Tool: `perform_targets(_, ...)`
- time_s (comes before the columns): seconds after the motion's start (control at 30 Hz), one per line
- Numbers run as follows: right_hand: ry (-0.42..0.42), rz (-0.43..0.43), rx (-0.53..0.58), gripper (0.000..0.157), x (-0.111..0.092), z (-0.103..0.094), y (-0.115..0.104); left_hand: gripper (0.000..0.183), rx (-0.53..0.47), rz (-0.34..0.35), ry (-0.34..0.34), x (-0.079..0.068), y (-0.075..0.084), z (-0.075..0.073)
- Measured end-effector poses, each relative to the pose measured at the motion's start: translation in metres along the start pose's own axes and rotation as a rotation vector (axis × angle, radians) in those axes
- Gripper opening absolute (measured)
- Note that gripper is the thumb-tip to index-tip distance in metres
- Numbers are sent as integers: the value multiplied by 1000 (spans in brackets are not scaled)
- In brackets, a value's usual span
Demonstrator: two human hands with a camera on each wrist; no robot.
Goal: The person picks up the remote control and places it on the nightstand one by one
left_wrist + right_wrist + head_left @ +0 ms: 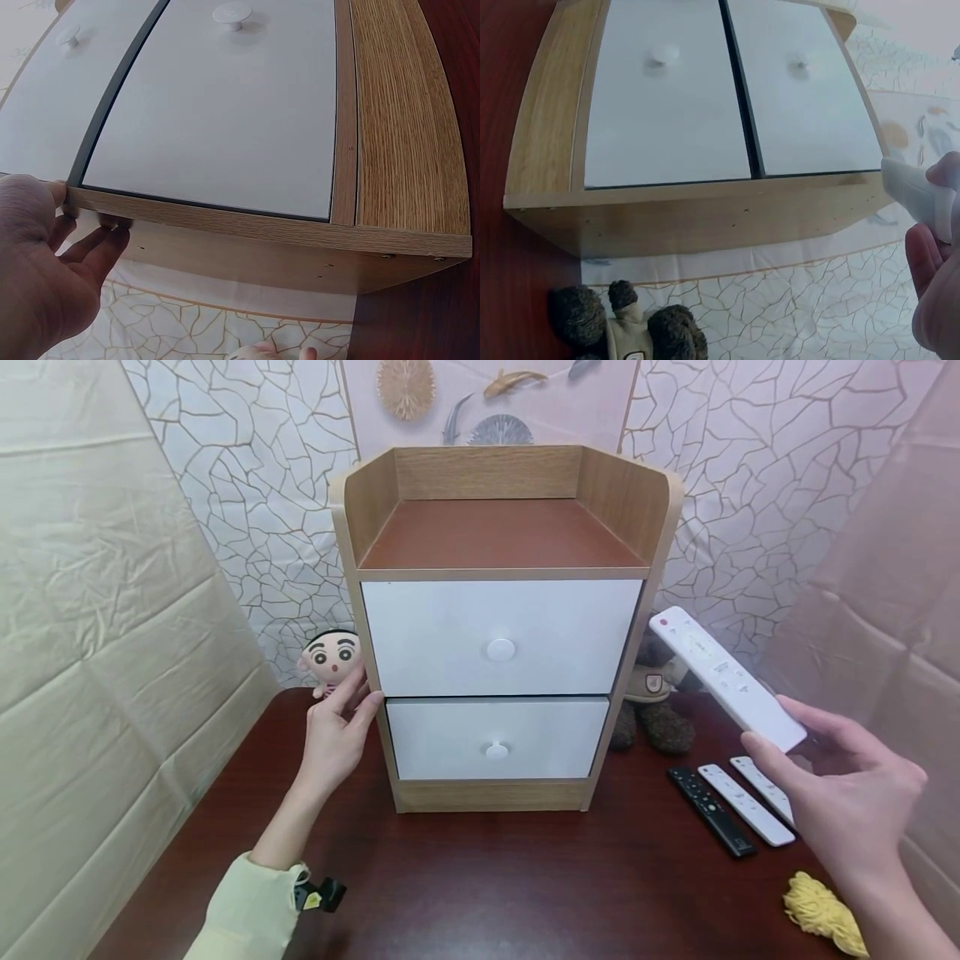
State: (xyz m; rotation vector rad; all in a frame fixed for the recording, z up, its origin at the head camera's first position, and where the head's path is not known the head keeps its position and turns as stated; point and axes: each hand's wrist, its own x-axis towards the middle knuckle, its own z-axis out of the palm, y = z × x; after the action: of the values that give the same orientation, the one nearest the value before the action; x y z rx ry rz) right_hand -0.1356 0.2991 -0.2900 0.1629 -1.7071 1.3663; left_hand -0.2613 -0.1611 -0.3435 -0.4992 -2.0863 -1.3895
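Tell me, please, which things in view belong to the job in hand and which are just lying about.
Apparently in the job:
- held remote, in the right hand
- cabinet, held at one edge by the left hand

Apparently just lying about:
- black remote
- two white remotes
- yarn
- doll
- plush toy

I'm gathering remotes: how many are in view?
4: black remote, white remote, second white remote on the table, left to right; third white remote in the right hand. Others may be hidden.
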Motion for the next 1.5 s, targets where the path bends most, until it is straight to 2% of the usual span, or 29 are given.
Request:
perform_targets(0.1,-14,-54,212,48,3,7,0,49,1,-1,-1,0,-1,0)
perform_targets(0.13,-20,-72,241,47,4,9,-1,49,2,0,-2,0,-1,0)
perform_targets(0.23,-35,-104,315,47,8,16,-3,49,1,2,-1,0,-1,0)
perform_targets(0.4,-56,-122,325,48,15,26,-8,49,10,7,4,0,-1,0)
perform_targets(0.57,-60,-144,285,47,22,38,-11,49,7,8,5,0,-2,0)
perform_targets(0.7,-46,-120,109,47,26,47,-16,49,5,1,7,0,-2,-1)
perform_targets(0.77,-47,-109,64,47,28,53,-18,49,6,-3,8,0,-3,-1)
perform_targets(0.83,-45,-93,101,47,31,59,-18,49,7,-7,10,0,-3,-1)
perform_targets(0.93,-59,-120,188,45,36,70,-18,49,6,-10,7,0,-4,-1)
perform_targets(1.17,-36,-132,-14,40,49,92,-26,49,4,-5,9,1,-4,0)
perform_targets(1.5,-44,-162,-11,37,54,134,-45,48,-7,5,13,1,-4,0)
